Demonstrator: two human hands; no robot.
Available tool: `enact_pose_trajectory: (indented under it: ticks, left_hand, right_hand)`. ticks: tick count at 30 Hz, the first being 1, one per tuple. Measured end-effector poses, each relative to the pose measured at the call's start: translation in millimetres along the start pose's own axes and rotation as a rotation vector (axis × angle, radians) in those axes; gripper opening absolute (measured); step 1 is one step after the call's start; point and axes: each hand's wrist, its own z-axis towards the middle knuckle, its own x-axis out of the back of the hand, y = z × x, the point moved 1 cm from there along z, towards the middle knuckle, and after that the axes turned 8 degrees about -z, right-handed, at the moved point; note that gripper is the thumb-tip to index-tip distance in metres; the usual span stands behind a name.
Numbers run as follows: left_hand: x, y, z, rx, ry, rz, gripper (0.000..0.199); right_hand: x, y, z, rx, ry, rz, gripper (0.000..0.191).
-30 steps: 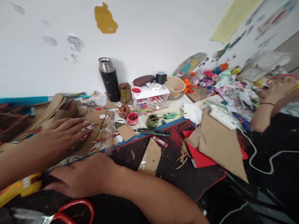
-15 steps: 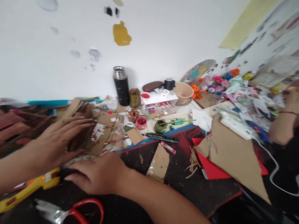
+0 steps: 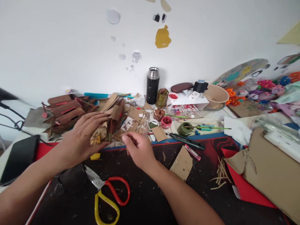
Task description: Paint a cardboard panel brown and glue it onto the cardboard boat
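Note:
My left hand (image 3: pixel 84 139) reaches in from the left with its long fingers stretched and its thumb apart. It is beside a small brown-painted cardboard piece (image 3: pixel 116 114); whether it touches that is hidden. Behind and below this hand show parts of a yellow object (image 3: pixel 95 156), mostly covered. My right hand (image 3: pixel 140 149) is just to the right, its fingers curled in and thumb bent against them; what they hold, if anything, is too small to make out. Scissors (image 3: pixel 98 184) with one red and one yellow handle lie on the dark mat (image 3: pixel 145 200) below the hands.
Brown cardboard pieces (image 3: pixel 67 111) pile up at back left. A black flask (image 3: pixel 152 87), paint pots (image 3: pixel 166 122) and a box cutter (image 3: pixel 187 141) are behind the mat. Cut cardboard (image 3: pixel 182 164) and a large sheet (image 3: pixel 272 172) lie right. A phone-like black slab (image 3: pixel 20 159) lies left.
The view has swung left. My hands have drawn apart, with the right hand's fingers now curled. The yellow glue gun at lower left is no longer plainly visible; the scissors show fully.

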Motion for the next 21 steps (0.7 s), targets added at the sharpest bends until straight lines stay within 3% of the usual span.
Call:
enact_pose_trajectory:
  ticks: [8,21]
  left_hand:
    - [-8.1,0.9,-22.5,0.191,0.047,-0.344,0.076]
    - [-10.0,17.8,-7.4,0.030,0.082,-0.146,0.063]
  right_hand:
    - [-4.6,3.9,3.0,-0.172,-0.050,0.345,0.035]
    - [-8.1,-2.8,2.8,-0.259,-0.248,0.555,0.035]
